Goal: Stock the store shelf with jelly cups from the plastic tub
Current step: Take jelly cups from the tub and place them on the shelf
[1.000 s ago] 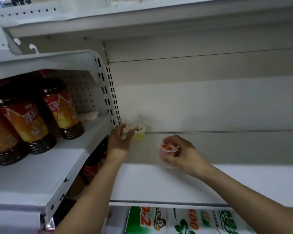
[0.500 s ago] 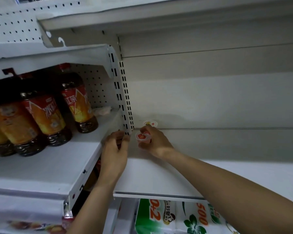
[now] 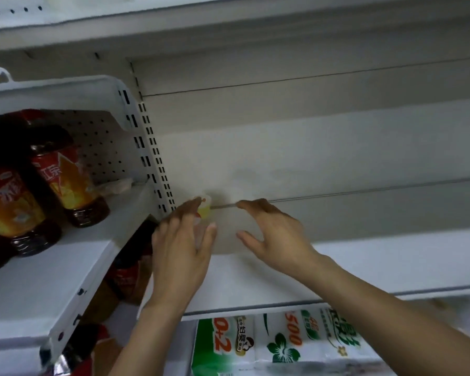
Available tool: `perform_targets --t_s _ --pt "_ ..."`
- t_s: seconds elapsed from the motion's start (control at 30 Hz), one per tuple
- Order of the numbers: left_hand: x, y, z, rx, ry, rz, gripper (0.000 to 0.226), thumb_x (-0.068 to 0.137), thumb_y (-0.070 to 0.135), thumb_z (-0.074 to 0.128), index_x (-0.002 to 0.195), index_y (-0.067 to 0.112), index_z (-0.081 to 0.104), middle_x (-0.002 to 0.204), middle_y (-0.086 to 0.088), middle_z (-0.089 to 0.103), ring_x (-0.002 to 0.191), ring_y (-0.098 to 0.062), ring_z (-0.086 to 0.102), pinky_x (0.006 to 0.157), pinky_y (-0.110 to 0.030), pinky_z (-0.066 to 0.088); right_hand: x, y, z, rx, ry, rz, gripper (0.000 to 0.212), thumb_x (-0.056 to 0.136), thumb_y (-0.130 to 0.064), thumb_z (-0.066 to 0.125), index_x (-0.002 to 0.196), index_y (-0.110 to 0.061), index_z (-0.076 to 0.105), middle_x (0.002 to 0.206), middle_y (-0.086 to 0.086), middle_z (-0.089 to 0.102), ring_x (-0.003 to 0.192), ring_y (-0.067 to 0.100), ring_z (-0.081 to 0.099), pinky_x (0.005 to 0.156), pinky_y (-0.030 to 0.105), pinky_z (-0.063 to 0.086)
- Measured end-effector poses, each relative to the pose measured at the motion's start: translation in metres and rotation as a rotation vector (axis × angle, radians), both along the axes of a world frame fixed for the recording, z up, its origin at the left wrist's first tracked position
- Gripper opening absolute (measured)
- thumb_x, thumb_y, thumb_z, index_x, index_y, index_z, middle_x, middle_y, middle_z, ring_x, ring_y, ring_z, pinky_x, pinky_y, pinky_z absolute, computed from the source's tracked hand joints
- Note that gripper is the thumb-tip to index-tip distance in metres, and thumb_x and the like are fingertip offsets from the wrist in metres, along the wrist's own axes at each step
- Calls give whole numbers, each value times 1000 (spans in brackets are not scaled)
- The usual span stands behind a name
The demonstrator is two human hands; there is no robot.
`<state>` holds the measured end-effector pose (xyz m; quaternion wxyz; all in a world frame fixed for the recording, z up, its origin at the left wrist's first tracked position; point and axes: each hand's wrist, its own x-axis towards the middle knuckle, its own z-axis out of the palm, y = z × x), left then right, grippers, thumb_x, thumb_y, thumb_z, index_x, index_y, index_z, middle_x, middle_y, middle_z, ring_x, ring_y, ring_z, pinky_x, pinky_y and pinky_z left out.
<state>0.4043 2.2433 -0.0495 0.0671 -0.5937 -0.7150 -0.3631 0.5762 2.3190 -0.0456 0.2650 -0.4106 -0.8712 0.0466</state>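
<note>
- Where the right hand (image 3: 278, 234) was pinching a red-lidded jelly cup half a second ago, it now holds nothing; that cup seems to have gone into the back left corner of the shelf (image 3: 269, 278), though the left hand (image 3: 181, 249) hides most of it.
- Only the yellow jelly cup (image 3: 205, 206) shows plainly, standing against the back panel just beside the slotted upright (image 3: 152, 158).
- By my reckoning two cups are placed and the hands must go back to the tub, which is out of sight.
- Right grip: spread, fingers loosely arched, thumb apart, touching no cup.
- Left grip: fingers straight and together, laid flat against the cups as if nudging them into the corner; nothing pinched.
- Bottles (image 3: 65, 180) stand on the neighbouring shelf, well apart.
</note>
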Motion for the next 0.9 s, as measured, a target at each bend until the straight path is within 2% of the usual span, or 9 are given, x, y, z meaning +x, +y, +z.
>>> perform_targets --t_s 0.07,0.13,0.33,0.43,0.63,0.77,0.9 --pt "31 5 0 -5 83 -41 55 93 54 36 136 21 45 130 -6 56 117 -26 48 101 -42 35 43 -9 -3 109 -20 -82 50 91 -45 52 137 -28 44 129 -4 56 105 18 61 78 35 51" --pt "68 11 -1 32 123 -122 57 93 53 39 141 23 39 137 -2 50 124 -23 44 104 -41 32 90 -17 -9 194 -13 -169 49 86 -44 52 130 -23 52 122 0 60 99 22 63 74 35 51" --pt "206 18 -9 73 160 -374 49 94 50 41 136 25 48 136 1 51 124 -20 43 107 -37 27 261 -56 -19 252 -93 -405 50 86 -47 46 128 -22 51 133 3 54 113 27 56 84 40 48" --pt "292 17 -13 82 160 -505 50 94 50 41 135 24 48 134 0 51 123 -21 45 105 -34 26 355 -79 -22 220 -119 -515 51 86 -47 49 131 -23 49 135 3 51 116 28 54 86 43 48" --pt "468 1 -32 28 122 -709 56 92 55 38 139 26 43 139 1 48 126 -19 44 106 -31 25 522 -134 -40 124 -113 -719 55 85 -48 48 131 -19 51 128 5 52 108 28 55 76 40 49" --pt "568 -15 -53 -65 67 -869 58 90 57 39 138 25 42 134 4 47 122 -17 45 102 -35 36 621 -174 -68 9 -110 -840 47 88 -44 49 128 -20 53 124 3 52 106 29 55 74 39 50" --pt "645 -25 -76 -217 4 -1000 50 90 52 48 136 30 44 133 11 45 125 -13 42 103 -33 35 697 -207 -97 -127 -64 -965 43 87 -42 54 125 -22 55 122 0 52 106 26 54 76 38 49"
